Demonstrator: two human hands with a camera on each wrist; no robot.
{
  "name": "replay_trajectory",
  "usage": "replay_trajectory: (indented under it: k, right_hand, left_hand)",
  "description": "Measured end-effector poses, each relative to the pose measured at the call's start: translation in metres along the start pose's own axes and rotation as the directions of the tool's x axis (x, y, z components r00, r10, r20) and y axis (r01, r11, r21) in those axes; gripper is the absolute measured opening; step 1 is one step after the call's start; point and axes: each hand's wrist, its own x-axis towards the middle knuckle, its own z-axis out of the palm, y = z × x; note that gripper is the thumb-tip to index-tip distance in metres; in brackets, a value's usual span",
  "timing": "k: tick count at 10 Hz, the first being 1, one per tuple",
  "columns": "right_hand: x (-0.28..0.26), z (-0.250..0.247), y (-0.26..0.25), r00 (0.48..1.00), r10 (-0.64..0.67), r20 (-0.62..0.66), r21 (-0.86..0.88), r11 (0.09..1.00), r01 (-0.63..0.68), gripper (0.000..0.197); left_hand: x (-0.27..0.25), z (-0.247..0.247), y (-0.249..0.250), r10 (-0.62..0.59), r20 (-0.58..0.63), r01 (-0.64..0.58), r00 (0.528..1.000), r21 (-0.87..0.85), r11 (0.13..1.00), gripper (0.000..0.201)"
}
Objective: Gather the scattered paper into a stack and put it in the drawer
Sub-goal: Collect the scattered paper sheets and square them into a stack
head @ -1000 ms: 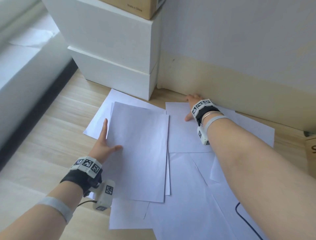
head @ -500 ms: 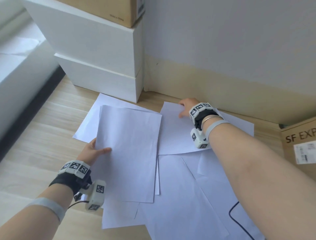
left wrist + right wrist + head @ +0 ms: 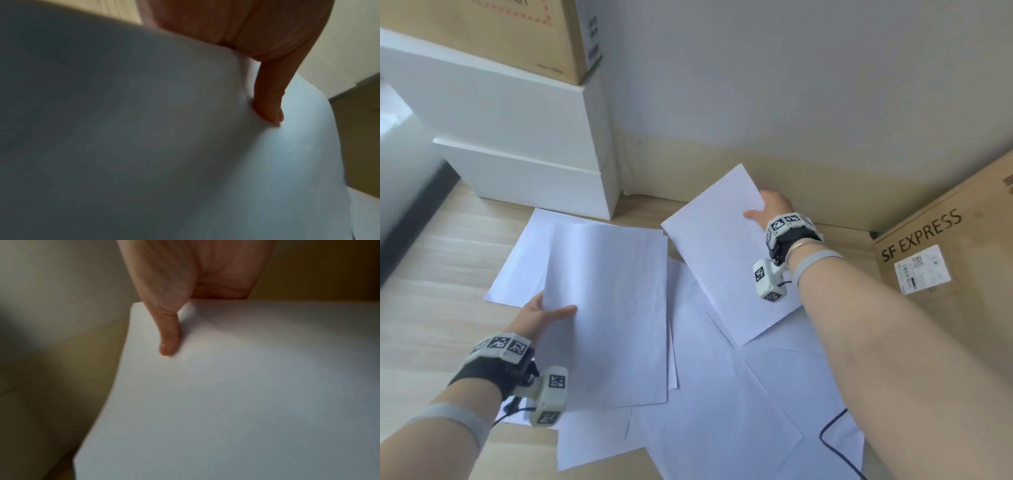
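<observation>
Several white paper sheets (image 3: 709,394) lie scattered and overlapping on the wooden floor (image 3: 445,274). My left hand (image 3: 541,313) pinches the left edge of a sheet (image 3: 609,308), thumb on top, fingers hidden beneath; the left wrist view shows that thumb (image 3: 267,104) pressing the paper (image 3: 164,146). My right hand (image 3: 767,209) pinches the far edge of another sheet (image 3: 722,253), lifted and tilted off the floor near the wall. The right wrist view shows its thumb (image 3: 168,337) on top of the sheet (image 3: 246,386). A white drawer cabinet (image 3: 524,144) stands at the back left, its drawers closed.
A cardboard box (image 3: 517,31) sits on top of the cabinet. Another cardboard box marked SF EXPRESS (image 3: 941,253) stands at the right by the wall (image 3: 791,85). A black cable (image 3: 835,442) runs over the papers beside my right forearm.
My right hand went from pressing flat on the far sheet to pinching it and lifting it off the floor. My left hand closed on the left sheet's edge. The view shifted left.
</observation>
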Motion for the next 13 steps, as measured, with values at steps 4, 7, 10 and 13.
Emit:
replay_trajectory:
  k: [4,7,10,13]
  right_hand:
    - [-0.046,0.045,0.154,0.808,0.578,0.112,0.172,0.79,-0.589,0.053]
    - [-0.044,0.042,0.163,0.792,0.604,0.09,0.059,0.79,-0.61,0.063]
    - [-0.055,0.031,0.157,0.931,0.356,-0.082,0.267,0.908,-0.324,0.061]
    - [-0.092,0.056,0.127,0.946,0.267,0.183,0.08,0.955,-0.285,0.048]
  left_hand:
    - [0.004,0.047,0.003,-0.07,0.118,0.063,0.991,0.061,0.996,0.023]
    - [0.011,0.055,0.004,-0.094,0.123,0.081,0.988,0.107,0.991,0.021]
    - [0.007,0.048,0.004,-0.095,0.125,0.082,0.988,0.1,0.992,0.021]
    - [-0.005,0.043,-0.009,-0.086,0.108,0.079,0.99,0.069,0.995,0.023]
